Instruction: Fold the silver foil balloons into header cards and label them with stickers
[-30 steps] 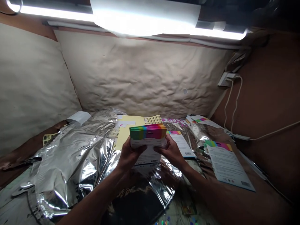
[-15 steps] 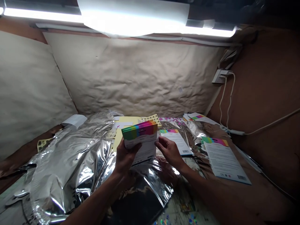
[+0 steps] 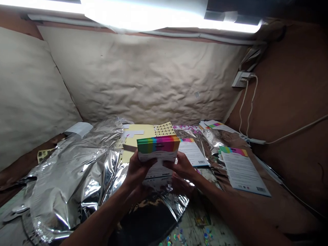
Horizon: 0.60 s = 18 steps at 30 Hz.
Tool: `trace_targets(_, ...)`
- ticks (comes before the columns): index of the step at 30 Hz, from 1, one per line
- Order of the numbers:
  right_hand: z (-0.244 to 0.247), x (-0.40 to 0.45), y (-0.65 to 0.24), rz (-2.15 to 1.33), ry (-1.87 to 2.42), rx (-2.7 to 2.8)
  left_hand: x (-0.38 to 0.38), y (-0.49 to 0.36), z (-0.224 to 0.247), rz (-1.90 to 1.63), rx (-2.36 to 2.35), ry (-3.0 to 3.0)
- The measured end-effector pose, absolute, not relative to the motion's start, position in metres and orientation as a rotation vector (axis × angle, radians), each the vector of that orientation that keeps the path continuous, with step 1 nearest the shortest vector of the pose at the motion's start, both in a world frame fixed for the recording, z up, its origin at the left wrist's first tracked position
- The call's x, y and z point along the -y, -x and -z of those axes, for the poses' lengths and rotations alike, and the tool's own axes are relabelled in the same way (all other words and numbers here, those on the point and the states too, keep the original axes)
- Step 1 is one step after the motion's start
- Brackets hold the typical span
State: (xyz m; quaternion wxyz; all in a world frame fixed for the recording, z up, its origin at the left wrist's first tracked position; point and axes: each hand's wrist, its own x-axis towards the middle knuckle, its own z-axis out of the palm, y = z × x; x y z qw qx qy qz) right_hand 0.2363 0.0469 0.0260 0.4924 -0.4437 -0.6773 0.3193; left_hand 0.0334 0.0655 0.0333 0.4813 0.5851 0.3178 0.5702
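Rainbow-edged pack, bottom behind hands

Box centre, between left hand and right hand. Foil sheet left on bench; dark foil near, below hands. Leaflets right. Yellow card far, behind box. Wall socket far right.

A long tube lamp up top shines so bright that it looks all white, puts hard shiny glare on the silver foil below it, and leaves the bottom corners dark and a bit bent.
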Motion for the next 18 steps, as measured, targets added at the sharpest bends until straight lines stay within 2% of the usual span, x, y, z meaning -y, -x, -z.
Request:
trace_targets(6,-0.0217,-0.0515,-0.2328,-1.044,0.990,1.492,-0.0609,-0.0370,-0.0341,-1.399,-0.747,-1.418)
trace_targets(18,-0.0153,-0.0514,-0.2288,-1.149,0.925,1.350,-0.0606,-0.0362,-0.0295,-1.350,-0.665,-1.391)
